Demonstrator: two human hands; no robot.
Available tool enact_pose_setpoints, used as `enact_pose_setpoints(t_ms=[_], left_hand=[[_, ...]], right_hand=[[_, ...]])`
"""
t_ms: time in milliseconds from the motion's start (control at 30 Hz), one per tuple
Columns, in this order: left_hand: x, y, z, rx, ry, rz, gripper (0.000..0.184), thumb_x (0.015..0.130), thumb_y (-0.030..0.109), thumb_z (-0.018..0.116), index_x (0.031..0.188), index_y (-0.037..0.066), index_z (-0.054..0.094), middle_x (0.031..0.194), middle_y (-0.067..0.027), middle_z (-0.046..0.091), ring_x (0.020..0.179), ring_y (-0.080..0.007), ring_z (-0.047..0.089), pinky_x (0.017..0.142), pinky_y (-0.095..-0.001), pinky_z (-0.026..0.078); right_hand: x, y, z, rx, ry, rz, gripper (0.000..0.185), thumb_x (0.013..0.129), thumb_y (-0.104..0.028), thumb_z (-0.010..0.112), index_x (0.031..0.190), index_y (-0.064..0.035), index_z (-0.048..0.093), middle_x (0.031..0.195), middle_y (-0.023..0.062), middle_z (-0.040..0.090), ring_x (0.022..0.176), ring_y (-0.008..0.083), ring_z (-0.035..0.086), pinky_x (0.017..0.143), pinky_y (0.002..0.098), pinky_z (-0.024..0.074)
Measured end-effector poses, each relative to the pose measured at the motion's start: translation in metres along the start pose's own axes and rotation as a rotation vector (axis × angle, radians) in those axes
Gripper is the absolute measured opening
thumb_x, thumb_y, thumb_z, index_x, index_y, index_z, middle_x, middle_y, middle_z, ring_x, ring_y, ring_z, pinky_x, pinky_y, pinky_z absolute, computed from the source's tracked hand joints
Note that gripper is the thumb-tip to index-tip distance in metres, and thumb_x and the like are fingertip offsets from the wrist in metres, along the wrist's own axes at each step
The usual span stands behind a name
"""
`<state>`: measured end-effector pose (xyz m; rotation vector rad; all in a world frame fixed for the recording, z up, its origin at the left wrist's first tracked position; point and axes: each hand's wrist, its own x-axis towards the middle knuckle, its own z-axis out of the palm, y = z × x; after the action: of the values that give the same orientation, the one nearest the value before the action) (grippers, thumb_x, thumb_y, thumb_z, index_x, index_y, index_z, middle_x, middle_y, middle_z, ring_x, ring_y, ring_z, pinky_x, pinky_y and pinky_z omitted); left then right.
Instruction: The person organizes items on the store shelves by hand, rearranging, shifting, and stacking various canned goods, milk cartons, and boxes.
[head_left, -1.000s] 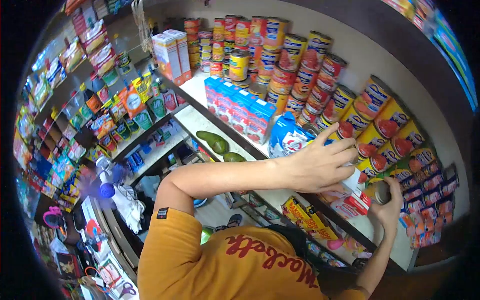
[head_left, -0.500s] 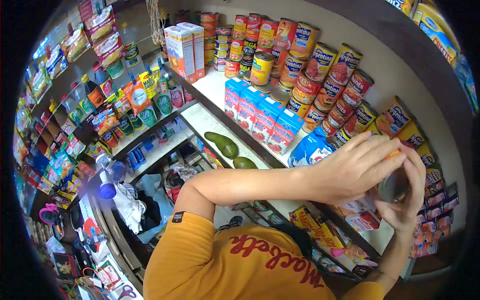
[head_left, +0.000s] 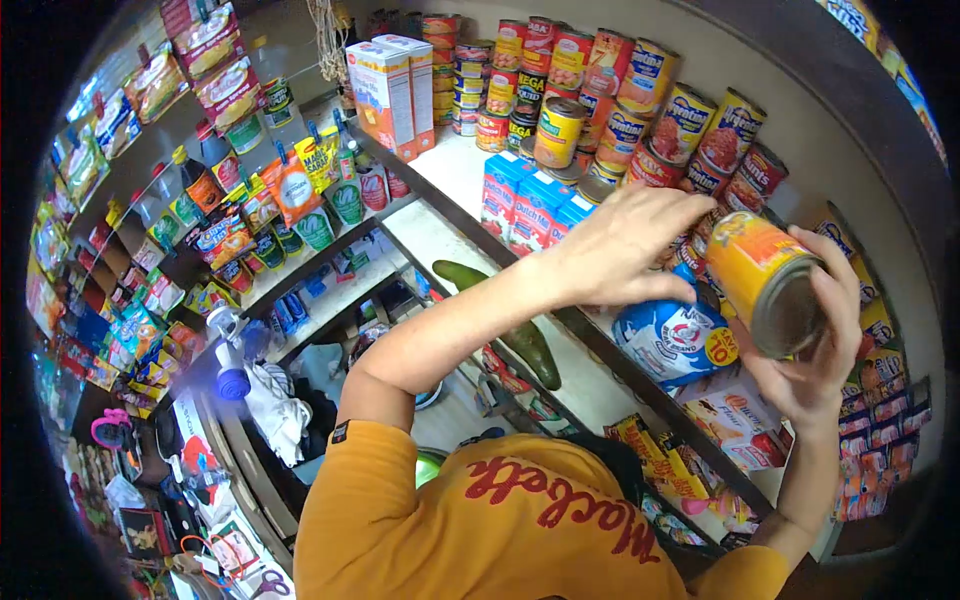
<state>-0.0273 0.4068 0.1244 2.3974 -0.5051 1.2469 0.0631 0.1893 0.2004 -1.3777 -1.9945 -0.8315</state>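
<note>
My right hand [head_left: 825,335] is closed around a food can [head_left: 760,265] with a yellow and orange label. The can is tilted, one metal end facing me, and its printing is too unclear to read. Just left of it, my left hand [head_left: 640,245] is open, thumb and fingers apart, in front of the stacked cans; whether its fingertips touch one is hidden. Beneath the hands stands a blue Bear Brand pack [head_left: 675,340]. Pink and blue Dutch Mill cartons [head_left: 535,210] stand beside my left hand, partly covered by it.
Stacked Argentina cans [head_left: 685,125] and other tins line the wall shelf. Two tall boxes [head_left: 385,100] stand at its far end. Long green fruits [head_left: 530,350] lie on the lower ledge. Hanging sachets [head_left: 875,440] are at right, and bottles and packets [head_left: 195,185] fill the left shelves.
My left hand has come off the can and moved left, its fingers spreading. The can, now in my right hand alone, shows more of its label. The view has shifted slightly.
</note>
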Motion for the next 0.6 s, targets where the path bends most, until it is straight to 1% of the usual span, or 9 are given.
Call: enact_pose_setpoints(t_ms=[33, 67, 167, 233, 333, 400, 467, 533, 600], left_hand=[[-0.007, -0.011, 0.003, 0.059, -0.031, -0.042, 0.076, 0.077, 0.050, 0.068, 0.130, 0.001, 0.045, 0.118, -0.0194, 0.057, 0.109, -0.0355, 0.054, 0.092, -0.0443, 0.042], [-0.014, -0.020, 0.007, 0.097, -0.060, -0.060, 0.066, 0.080, 0.051, 0.063, 0.120, 0.000, 0.052, 0.103, -0.0179, 0.061, 0.098, -0.0354, 0.058, 0.085, -0.0442, 0.044], [-0.028, -0.031, 0.007, 0.311, -0.203, -0.042, 0.055, 0.081, 0.053, 0.060, 0.096, 0.000, 0.061, 0.078, -0.0148, 0.060, 0.077, -0.0349, 0.059, 0.071, -0.0434, 0.045], [-0.031, -0.032, 0.005, 0.314, -0.169, -0.005, 0.057, 0.077, 0.056, 0.061, 0.092, 0.001, 0.062, 0.078, -0.0149, 0.060, 0.078, -0.0348, 0.059, 0.071, -0.0429, 0.046], [-0.033, -0.042, 0.000, 0.388, -0.253, -0.007, 0.064, 0.070, 0.058, 0.066, 0.096, 0.000, 0.062, 0.084, -0.0153, 0.062, 0.079, -0.0341, 0.060, 0.070, -0.0421, 0.046], [-0.032, -0.037, -0.006, 0.421, -0.307, -0.058, 0.069, 0.071, 0.059, 0.066, 0.108, 0.001, 0.060, 0.103, -0.0164, 0.063, 0.097, -0.0339, 0.059, 0.089, -0.0446, 0.044], [-0.028, -0.034, -0.003, 0.426, -0.271, 0.002, 0.077, 0.073, 0.063, 0.060, 0.121, 0.003, 0.054, 0.119, -0.0162, 0.058, 0.114, -0.0338, 0.053, 0.102, -0.0508, 0.033], [-0.020, -0.018, 0.001, 0.308, -0.214, -0.017, 0.082, 0.074, 0.066, 0.058, 0.128, 0.004, 0.050, 0.128, -0.0163, 0.053, 0.120, -0.0336, 0.049, 0.104, -0.0514, 0.030], [-0.009, -0.001, 0.007, 0.272, -0.193, 0.091, 0.081, 0.075, 0.065, 0.057, 0.129, 0.005, 0.050, 0.130, -0.0168, 0.051, 0.120, -0.0349, 0.048, 0.104, -0.0511, 0.030]], right_hand=[[-0.003, -0.003, -0.003, -0.020, -0.010, 0.026, 0.078, 0.064, -0.003, 0.079, 0.131, -0.0122, 0.039, 0.125, 0.0302, 0.048, 0.111, 0.0418, 0.054, 0.092, 0.0460, 0.0462], [-0.004, -0.003, -0.005, -0.051, -0.009, 0.005, 0.077, 0.065, -0.003, 0.079, 0.131, -0.0125, 0.039, 0.125, 0.0304, 0.047, 0.111, 0.0420, 0.054, 0.091, 0.0459, 0.0466], [-0.014, -0.011, -0.009, -0.123, -0.027, -0.003, 0.073, 0.069, -0.006, 0.078, 0.130, -0.0129, 0.039, 0.127, 0.0314, 0.046, 0.110, 0.0427, 0.054, 0.090, 0.0458, 0.0480], [-0.019, -0.010, -0.016, -0.155, -0.035, -0.020, 0.070, 0.071, -0.010, 0.079, 0.129, -0.0110, 0.041, 0.125, 0.0308, 0.049, 0.108, 0.0414, 0.055, 0.088, 0.0452, 0.0484], [-0.030, -0.017, -0.037, -0.273, -0.069, 0.062, 0.078, 0.069, -0.007, 0.081, 0.133, -0.0111, 0.037, 0.126, 0.0310, 0.047, 0.110, 0.0425, 0.055, 0.089, 0.0468, 0.0493], [-0.038, -0.020, -0.052, -0.327, -0.080, 0.126, 0.083, 0.066, -0.004, 0.082, 0.134, -0.0102, 0.034, 0.127, 0.0313, 0.046, 0.111, 0.0428, 0.055, 0.090, 0.0472, 0.0501], [-0.045, -0.017, -0.059, -0.336, -0.029, 0.155, 0.084, 0.065, -0.002, 0.082, 0.134, -0.0083, 0.034, 0.125, 0.0304, 0.047, 0.111, 0.0410, 0.055, 0.090, 0.0459, 0.0503], [-0.050, -0.018, -0.067, -0.371, 0.023, 0.181, 0.086, 0.063, 0.000, 0.083, 0.133, -0.0055, 0.033, 0.124, 0.0292, 0.048, 0.109, 0.0383, 0.056, 0.090, 0.0445, 0.0505], [-0.061, -0.018, -0.072, -0.418, 0.123, 0.237, 0.085, 0.061, 0.000, 0.083, 0.132, -0.0028, 0.035, 0.123, 0.0262, 0.049, 0.109, 0.0348, 0.056, 0.091, 0.0423, 0.0495]])
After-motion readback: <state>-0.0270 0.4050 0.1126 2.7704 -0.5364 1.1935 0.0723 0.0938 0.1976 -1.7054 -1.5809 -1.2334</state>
